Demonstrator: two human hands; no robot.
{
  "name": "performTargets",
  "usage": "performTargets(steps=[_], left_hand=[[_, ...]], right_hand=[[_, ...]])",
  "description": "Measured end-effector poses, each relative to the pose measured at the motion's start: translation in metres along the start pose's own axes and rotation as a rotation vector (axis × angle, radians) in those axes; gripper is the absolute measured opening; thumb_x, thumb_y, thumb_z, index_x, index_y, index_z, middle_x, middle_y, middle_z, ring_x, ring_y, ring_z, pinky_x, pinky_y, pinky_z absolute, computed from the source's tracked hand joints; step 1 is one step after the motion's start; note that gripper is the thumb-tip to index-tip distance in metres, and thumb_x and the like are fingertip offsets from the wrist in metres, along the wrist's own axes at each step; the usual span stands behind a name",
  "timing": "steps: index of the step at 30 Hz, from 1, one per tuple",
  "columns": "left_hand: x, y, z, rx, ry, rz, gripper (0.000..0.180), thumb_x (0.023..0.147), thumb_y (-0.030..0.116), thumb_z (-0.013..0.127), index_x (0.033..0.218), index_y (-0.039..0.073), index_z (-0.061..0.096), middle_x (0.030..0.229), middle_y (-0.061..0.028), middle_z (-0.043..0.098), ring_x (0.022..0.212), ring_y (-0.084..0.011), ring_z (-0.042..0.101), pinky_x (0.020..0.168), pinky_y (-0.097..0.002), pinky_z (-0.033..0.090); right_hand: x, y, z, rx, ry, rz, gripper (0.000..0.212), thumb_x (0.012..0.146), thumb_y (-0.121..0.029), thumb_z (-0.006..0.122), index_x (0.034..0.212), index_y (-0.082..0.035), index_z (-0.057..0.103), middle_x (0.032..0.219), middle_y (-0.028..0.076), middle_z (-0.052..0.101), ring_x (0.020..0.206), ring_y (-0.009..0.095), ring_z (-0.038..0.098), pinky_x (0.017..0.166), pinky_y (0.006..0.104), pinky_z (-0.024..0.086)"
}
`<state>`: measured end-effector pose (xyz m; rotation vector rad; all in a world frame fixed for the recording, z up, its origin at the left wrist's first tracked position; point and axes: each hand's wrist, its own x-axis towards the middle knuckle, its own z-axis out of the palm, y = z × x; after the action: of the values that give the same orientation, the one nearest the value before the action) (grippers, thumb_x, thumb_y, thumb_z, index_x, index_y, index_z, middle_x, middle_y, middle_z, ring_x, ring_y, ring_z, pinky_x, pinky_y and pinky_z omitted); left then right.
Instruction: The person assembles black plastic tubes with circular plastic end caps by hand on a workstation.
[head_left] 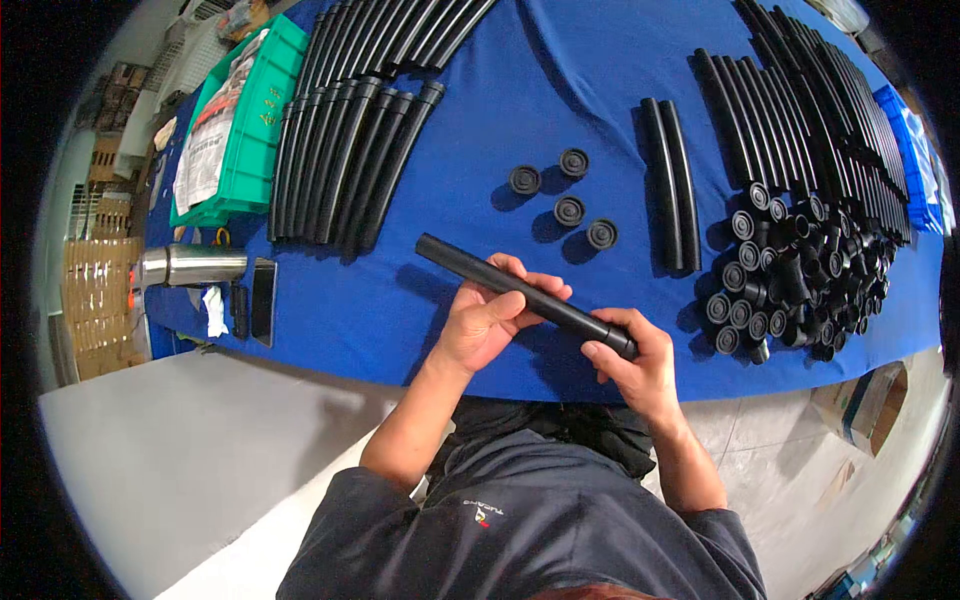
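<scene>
Between both hands I hold a black tube [463, 263] slantwise above the near edge of the table, its far-left end bare. My left hand [492, 315] grips it around the middle, thumb on top. At the tube's lower right end sits a black end cap [622, 342], and my right hand [638, 362] is closed around it with thumb and fingers. Just beyond, a few loose round caps, among them one cap [569, 211], stand on the blue cloth. Two bare tubes [668, 185] lie side by side to the right of them.
A heap of black caps [790, 275] covers the right side, with rows of tubes [800, 110] behind it. Capped tubes [345, 165] lie at the left, beside a green crate [262, 125]. A steel flask [195, 266] and a phone [264, 302] rest at the left edge.
</scene>
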<state>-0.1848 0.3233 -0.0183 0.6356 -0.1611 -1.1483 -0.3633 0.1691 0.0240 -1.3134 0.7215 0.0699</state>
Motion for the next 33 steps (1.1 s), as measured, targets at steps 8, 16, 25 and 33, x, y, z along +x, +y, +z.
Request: performTargets(steps=[8, 16, 25, 33], left_hand=[[-0.001, 0.001, 0.003, 0.015, -0.040, 0.002, 0.035, 0.090, 0.010, 0.073, 0.119, 0.010, 0.052, 0.124, -0.0265, 0.064, 0.123, -0.0438, 0.060, 0.099, -0.0541, 0.056], [-0.002, 0.002, 0.001, 0.024, -0.044, 0.020, 0.035, 0.091, 0.009, 0.071, 0.120, 0.009, 0.051, 0.125, -0.0266, 0.063, 0.123, -0.0437, 0.060, 0.103, -0.0547, 0.053], [-0.002, 0.003, -0.002, 0.030, -0.037, -0.005, 0.035, 0.091, 0.011, 0.072, 0.120, 0.009, 0.051, 0.126, -0.0276, 0.063, 0.123, -0.0442, 0.060, 0.100, -0.0541, 0.055], [0.000, 0.003, 0.002, -0.003, -0.046, -0.023, 0.034, 0.091, 0.010, 0.072, 0.119, 0.010, 0.052, 0.124, -0.0250, 0.064, 0.124, -0.0436, 0.059, 0.105, -0.0569, 0.050]], right_hand=[[-0.004, 0.001, 0.000, -0.269, 0.111, -0.288, 0.032, 0.082, -0.009, 0.080, 0.110, 0.000, 0.066, 0.096, 0.017, 0.068, 0.084, 0.028, 0.068, 0.067, 0.0344, 0.053], [-0.003, -0.004, 0.000, -0.514, 0.220, -0.696, 0.035, 0.083, -0.009, 0.080, 0.113, 0.002, 0.065, 0.097, 0.018, 0.067, 0.085, 0.026, 0.068, 0.067, 0.0328, 0.054], [-0.002, -0.003, 0.000, -0.335, 0.157, -0.470, 0.038, 0.083, -0.007, 0.079, 0.117, 0.001, 0.065, 0.093, 0.011, 0.067, 0.073, 0.021, 0.066, 0.064, 0.0329, 0.054], [-0.001, 0.011, 0.001, -0.472, 0.246, -0.659, 0.035, 0.084, -0.007, 0.078, 0.116, 0.000, 0.067, 0.083, 0.010, 0.069, 0.075, 0.014, 0.063, 0.067, 0.0311, 0.053]])
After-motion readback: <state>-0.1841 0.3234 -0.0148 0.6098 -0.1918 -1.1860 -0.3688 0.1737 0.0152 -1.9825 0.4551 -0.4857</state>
